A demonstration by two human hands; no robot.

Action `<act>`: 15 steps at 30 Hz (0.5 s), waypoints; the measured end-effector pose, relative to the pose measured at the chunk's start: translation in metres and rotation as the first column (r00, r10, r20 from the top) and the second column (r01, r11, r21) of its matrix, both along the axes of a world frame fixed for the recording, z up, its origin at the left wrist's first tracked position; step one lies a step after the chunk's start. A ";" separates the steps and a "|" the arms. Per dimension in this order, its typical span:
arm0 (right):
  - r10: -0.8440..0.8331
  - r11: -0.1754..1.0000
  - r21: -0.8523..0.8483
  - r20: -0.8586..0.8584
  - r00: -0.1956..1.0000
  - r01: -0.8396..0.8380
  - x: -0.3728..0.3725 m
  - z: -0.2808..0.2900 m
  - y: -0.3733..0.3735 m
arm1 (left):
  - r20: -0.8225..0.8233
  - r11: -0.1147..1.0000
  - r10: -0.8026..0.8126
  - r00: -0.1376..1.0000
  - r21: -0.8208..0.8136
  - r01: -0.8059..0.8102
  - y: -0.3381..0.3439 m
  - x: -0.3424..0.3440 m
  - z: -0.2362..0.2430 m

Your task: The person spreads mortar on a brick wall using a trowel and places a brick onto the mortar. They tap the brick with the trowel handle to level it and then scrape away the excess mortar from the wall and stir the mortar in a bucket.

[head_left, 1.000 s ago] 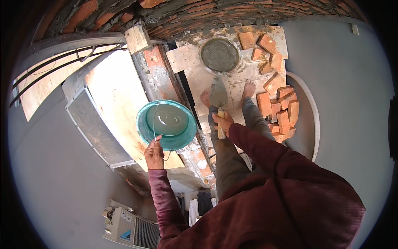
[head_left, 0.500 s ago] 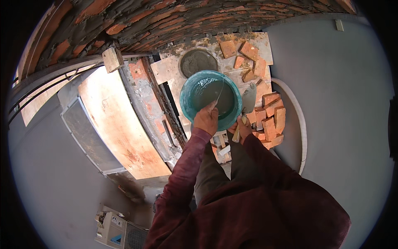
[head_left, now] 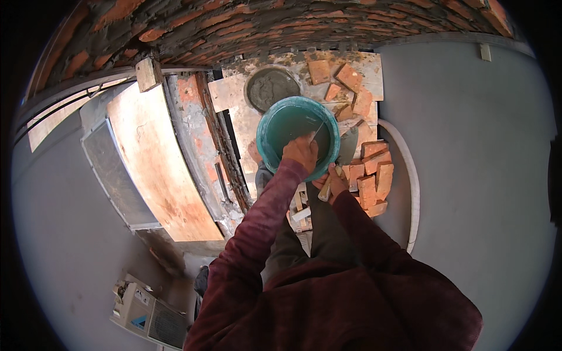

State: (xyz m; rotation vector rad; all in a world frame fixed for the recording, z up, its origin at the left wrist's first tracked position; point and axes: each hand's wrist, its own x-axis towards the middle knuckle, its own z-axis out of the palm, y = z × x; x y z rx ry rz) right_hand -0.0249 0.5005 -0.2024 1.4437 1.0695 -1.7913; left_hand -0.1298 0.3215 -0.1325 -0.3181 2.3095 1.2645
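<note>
A teal plastic tub (head_left: 265, 126) with cloudy water in it is in front of my legs. My left hand (head_left: 301, 153) is closed inside its opening, low over the water. From the fingers runs a thin pale strand (head_left: 319, 128), perhaps string or wire; its other end is unclear. My right hand (head_left: 335, 182) is wrapped round the pale handle of a trowel (head_left: 349, 145) beside the tub's near right rim. The grey blade points away from me, past the tub's right side. Some right fingers seem to touch the rim.
Behind the tub stands a round container of grey mortar (head_left: 272, 88) on boards (head_left: 237, 93). Loose bricks (head_left: 367, 190) lie stacked at the right, near a pale hose (head_left: 410, 175). A rough brick wall (head_left: 281, 29) rises beyond; a plywood sheet (head_left: 158, 164) leans left.
My left hand has dipped further into the tub, and the strand shows shorter. My right hand keeps its hold on the trowel. The whole view has shifted slightly.
</note>
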 end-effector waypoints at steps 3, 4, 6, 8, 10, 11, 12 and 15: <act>-0.032 0.999 -0.034 0.009 0.999 0.033 -0.001 -0.006 -0.005 | 0.045 0.998 -0.037 0.998 -0.045 0.039 0.000 -0.004 -0.005; -0.039 0.999 -0.034 0.015 0.999 0.039 -0.001 -0.007 -0.007 | 0.038 0.998 -0.037 0.999 -0.051 0.039 0.000 -0.003 -0.008; -0.051 0.998 -0.034 0.026 0.998 0.052 -0.001 -0.009 -0.011 | 0.024 0.997 -0.035 0.999 -0.062 0.037 0.000 -0.002 -0.014; -0.043 0.999 -0.021 0.058 0.997 0.044 0.001 -0.014 -0.010 | 0.029 0.996 -0.051 0.998 -0.072 0.053 0.001 -0.005 -0.013; -0.047 0.999 -0.023 0.064 0.997 0.048 0.002 -0.014 -0.012 | 0.028 0.996 -0.047 0.999 -0.074 0.049 0.001 -0.004 -0.016; -0.054 0.998 -0.032 0.053 0.997 0.056 0.002 -0.012 -0.014 | 0.025 0.997 -0.035 0.999 -0.072 0.037 0.002 -0.003 -0.019; -0.062 0.997 -0.041 0.043 0.997 0.064 0.002 -0.010 -0.016 | 0.022 0.997 -0.024 0.999 -0.070 0.025 0.002 -0.001 -0.022; -0.058 0.997 -0.040 0.056 0.997 0.060 -0.005 -0.002 -0.023 | 0.039 0.995 -0.022 0.999 -0.092 0.025 0.004 -0.001 -0.025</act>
